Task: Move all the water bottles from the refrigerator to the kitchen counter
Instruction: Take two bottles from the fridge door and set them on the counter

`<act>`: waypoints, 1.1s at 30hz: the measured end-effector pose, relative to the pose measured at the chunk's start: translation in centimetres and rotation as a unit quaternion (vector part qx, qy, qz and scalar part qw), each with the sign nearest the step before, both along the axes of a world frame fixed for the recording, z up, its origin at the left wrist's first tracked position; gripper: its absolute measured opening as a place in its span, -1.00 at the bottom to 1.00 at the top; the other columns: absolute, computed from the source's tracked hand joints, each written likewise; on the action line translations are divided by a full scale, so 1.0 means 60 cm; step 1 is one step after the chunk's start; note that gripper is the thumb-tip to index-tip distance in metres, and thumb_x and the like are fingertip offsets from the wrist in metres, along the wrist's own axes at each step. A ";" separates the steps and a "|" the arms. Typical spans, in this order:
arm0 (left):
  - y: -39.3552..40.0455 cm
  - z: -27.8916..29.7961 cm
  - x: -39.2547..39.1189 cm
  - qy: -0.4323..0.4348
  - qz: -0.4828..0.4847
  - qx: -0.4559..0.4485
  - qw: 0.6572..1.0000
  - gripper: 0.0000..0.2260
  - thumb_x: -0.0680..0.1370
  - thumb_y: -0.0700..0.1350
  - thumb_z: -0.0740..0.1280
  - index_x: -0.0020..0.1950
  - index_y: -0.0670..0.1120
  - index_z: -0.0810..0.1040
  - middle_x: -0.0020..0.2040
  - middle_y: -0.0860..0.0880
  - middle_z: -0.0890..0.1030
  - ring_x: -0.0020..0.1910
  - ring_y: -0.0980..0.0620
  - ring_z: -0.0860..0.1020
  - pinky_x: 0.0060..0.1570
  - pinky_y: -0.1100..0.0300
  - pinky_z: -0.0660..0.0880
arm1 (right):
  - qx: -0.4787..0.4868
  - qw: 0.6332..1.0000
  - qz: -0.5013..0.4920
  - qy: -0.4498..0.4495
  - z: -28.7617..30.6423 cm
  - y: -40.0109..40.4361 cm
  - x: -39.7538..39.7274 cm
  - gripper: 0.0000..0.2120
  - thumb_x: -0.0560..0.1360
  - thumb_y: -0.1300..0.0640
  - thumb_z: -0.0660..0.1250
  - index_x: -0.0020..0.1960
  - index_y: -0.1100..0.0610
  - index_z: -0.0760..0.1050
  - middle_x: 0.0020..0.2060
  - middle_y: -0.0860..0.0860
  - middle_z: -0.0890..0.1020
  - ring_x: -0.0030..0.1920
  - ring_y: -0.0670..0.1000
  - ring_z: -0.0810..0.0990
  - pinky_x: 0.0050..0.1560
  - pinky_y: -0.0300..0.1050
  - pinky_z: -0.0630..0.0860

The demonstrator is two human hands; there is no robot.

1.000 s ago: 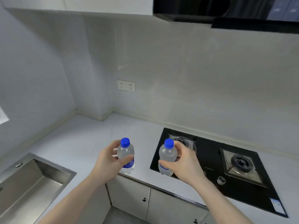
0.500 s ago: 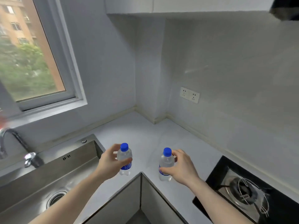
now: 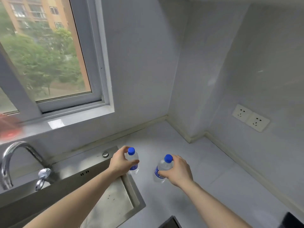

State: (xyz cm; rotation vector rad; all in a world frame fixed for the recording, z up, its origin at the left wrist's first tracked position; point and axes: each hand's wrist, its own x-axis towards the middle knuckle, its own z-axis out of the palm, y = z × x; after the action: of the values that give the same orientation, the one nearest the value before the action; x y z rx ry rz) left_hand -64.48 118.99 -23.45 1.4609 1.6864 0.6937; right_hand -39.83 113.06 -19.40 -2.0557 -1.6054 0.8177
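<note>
While both arms reach over the counter (image 3: 189,163), the left hand (image 3: 120,163) grips one bottle (image 3: 133,159) beside the sink (image 3: 115,191) edge; the right hand (image 3: 178,170) grips another bottle (image 3: 162,168), slightly tilted, low over bare counter. Both caps blue.

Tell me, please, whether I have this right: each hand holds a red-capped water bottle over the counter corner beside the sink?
Not quite: the caps are blue, not red. The head view shows the left hand holding one blue-capped bottle and the right hand holding another, over the counter corner beside the sink.
</note>
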 end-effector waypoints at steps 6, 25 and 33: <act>0.139 -0.051 -0.033 0.031 0.031 0.001 0.999 -0.55 0.32 0.05 0.55 0.16 0.14 0.51 0.11 0.14 0.60 0.07 0.03 0.55 -0.01 0.12 0.45 | -0.009 1.000 0.001 -0.014 -0.052 0.165 -0.072 -0.58 0.27 -0.07 0.60 0.06 -0.07 0.54 0.02 -0.13 0.57 0.01 0.05 0.58 -0.05 -0.12 0.49; 0.353 -0.156 -0.098 0.038 0.094 0.003 0.995 -0.61 0.42 -0.08 0.54 0.12 0.14 0.45 0.04 0.07 0.59 0.07 -0.07 0.52 -0.16 0.13 0.41 | -0.028 0.998 0.024 -0.045 -0.157 0.458 -0.191 -0.55 0.37 0.10 0.57 0.22 -0.04 0.56 0.14 -0.07 0.56 0.07 0.09 0.57 -0.06 -0.14 0.43; 0.391 -0.173 -0.118 0.021 0.105 0.034 0.994 -0.66 0.43 -0.10 0.55 0.07 0.04 0.46 0.01 0.05 0.58 -0.04 -0.06 0.53 -0.12 0.12 0.41 | -0.023 0.999 0.043 -0.024 -0.178 0.530 -0.236 -0.52 0.40 0.14 0.60 0.27 0.02 0.56 0.22 -0.03 0.58 0.19 0.12 0.60 0.09 -0.11 0.52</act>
State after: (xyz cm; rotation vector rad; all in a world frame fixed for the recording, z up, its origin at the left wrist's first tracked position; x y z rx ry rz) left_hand -71.55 142.45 -33.84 1.3645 1.8846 0.8456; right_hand -54.01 144.87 -30.10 -2.0650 -1.7264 0.8499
